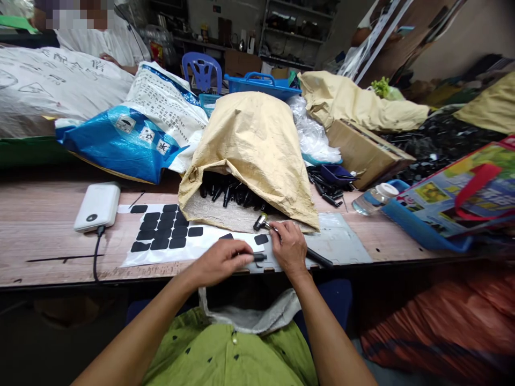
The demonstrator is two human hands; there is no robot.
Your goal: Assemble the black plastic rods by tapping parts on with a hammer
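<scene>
My left hand (223,261) is closed on a small black cylindrical part (258,258), whose end sticks out past the fingertips over the table's front edge. My right hand (288,246) grips a small hammer (319,258); its metal head points left and its black handle comes out to the right under the palm. Just beyond the hands lies a white sheet (193,244) with several black rounded-square stickers (162,236). One loose black sticker (261,239) sits beside the right hand. An open yellow woven sack (251,139) faces me, with black parts (229,193) in its mouth.
A white power bank (97,206) with a cable stands at left, near a blue-and-white sack (132,134). To the right are a lidded jar (375,199), a blue tray (434,236) and a cardboard box (362,150). Another person (104,40) is across the table.
</scene>
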